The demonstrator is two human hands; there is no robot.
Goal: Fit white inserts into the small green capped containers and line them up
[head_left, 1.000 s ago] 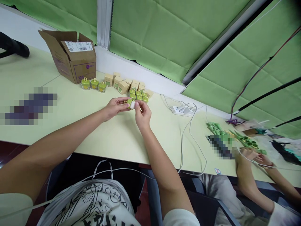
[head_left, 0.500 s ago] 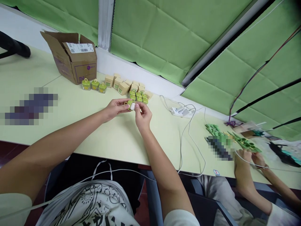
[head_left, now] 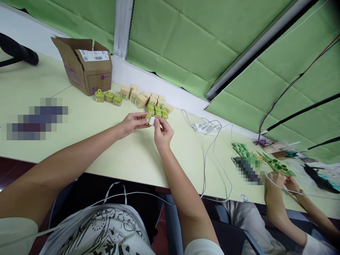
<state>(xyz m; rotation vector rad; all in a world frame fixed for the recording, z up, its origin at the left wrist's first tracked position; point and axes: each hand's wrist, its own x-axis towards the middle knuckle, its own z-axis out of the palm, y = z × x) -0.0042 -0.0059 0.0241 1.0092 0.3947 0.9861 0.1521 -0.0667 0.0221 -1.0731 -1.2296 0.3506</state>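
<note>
Both hands meet over the table, holding a small green-and-white container with a yellow loop at its left end. My left hand is closed on the green part, thumb along the near side. My right hand pinches the white end between thumb and fingers. Just beyond them sits a cluster of green-lidded little jars. Three similar jars, with loops on top, stand in a row further left. Behind are several small tan cardboard boxes.
An open cardboard carton stands at the back left. A white power strip and loose cables lie right of my hands. Further right, another person's hands work beside green pieces. Blurred patches cover two objects.
The view has shifted slightly. Both hands keep hold of the container, and a little more of its white part seems to show between them.
</note>
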